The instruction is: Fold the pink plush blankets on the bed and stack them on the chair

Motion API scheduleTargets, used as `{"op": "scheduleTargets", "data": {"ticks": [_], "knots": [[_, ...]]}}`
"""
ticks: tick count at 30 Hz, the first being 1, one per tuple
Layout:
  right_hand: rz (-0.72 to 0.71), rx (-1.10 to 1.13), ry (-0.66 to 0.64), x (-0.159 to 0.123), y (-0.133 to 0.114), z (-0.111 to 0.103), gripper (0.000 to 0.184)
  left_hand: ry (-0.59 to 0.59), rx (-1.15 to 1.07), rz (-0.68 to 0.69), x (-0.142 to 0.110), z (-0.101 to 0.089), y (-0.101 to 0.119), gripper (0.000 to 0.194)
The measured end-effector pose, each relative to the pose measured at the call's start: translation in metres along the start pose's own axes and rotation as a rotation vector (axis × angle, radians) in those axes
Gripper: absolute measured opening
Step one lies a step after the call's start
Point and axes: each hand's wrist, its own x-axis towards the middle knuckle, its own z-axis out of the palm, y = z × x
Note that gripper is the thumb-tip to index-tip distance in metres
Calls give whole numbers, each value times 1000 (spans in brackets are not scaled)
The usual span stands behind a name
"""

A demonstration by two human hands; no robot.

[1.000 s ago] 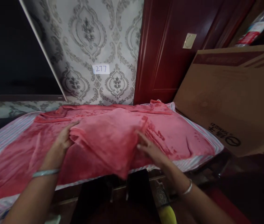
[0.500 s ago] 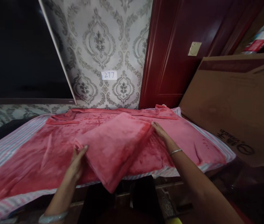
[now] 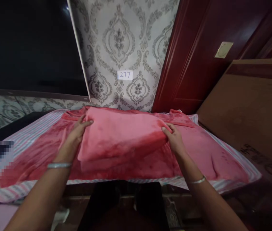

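Observation:
A folded pink plush garment (image 3: 121, 134), its exact kind hidden by the folds, is held between my hands above the table. My left hand (image 3: 80, 128) grips its left edge, thumb on top and fingers beneath. On the right side, my right hand (image 3: 174, 136) pinches the far corner between thumb and fingers. Beneath lies a larger spread of the same pink plush fabric (image 3: 198, 144), with narrow raised folds along its back. A striped cloth (image 3: 37, 131) shows around its edges.
A large dark television screen (image 3: 30, 48) stands at the back left. The patterned wall bears a paper label (image 3: 125, 75) reading 277. To the right are a dark red door panel (image 3: 193, 57) and a big cardboard box (image 3: 248, 106) beside the table's end.
The folded garment has turned from a diagonal position to lie roughly square to me. My left hand has moved up and forward with it; my right hand stays at its right corner.

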Motion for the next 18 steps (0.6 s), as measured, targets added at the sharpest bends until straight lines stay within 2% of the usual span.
{"op": "scheduleTargets", "data": {"ticks": [3,5,7,8,11,13,15,18], "knots": [[173,-43,-182,-48,15,-8,49,29,328,19,13,-14,-2,70],[338,-73,-327,-69,33,-14,51,58,633,116,7,-20,-14,63],[448,-92,-404,-78,46,-21,54,-12,871,278,-12,-19,-28,54],[458,-97,-415,-78,49,-24,56,-96,945,386,-26,-15,-35,50],[363,-124,-397,-71,47,-24,52,-468,1035,698,-77,5,-53,50],[304,-150,-420,-66,41,-19,50,-683,1066,822,-109,24,-61,54],[281,-175,-444,-66,37,-11,50,-757,1096,888,-130,44,-66,58],[242,-194,-411,-67,35,-3,48,-714,1138,918,-142,75,-69,61]]}}
